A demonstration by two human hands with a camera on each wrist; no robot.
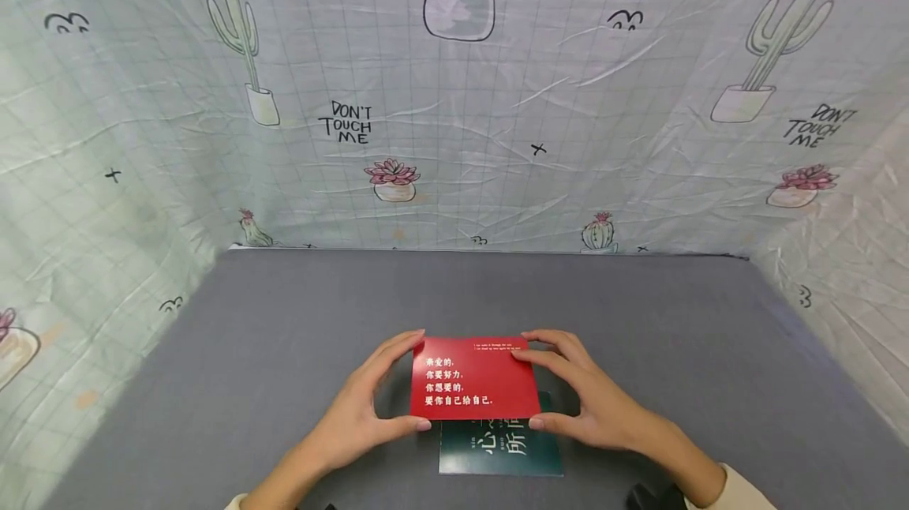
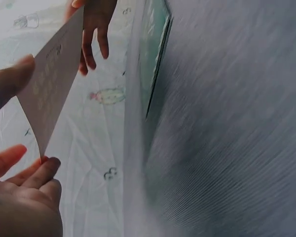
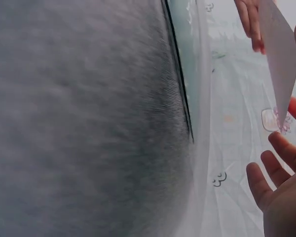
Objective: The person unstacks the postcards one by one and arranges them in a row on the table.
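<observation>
Between both hands a red card (image 1: 474, 378) with white lettering is held up above the table. My left hand (image 1: 364, 407) pinches its left side, thumb at the lower corner and fingers at the upper corner. At the right side my right hand (image 1: 589, 395) grips it the same way, with the index finger lying over the card's face near the top. In the left wrist view the card (image 2: 54, 79) appears edge-tilted between thumb and fingertips. Below it a dark green card (image 1: 497, 451) with white characters lies on the table, partly covered from the head view by the red one.
The grey tabletop (image 1: 319, 297) stretches around the cards. A pale cloth (image 1: 454, 99) printed with cacti and lettering hangs behind the table and along both sides. A dark object (image 1: 653, 497) shows beside the right forearm at the bottom edge.
</observation>
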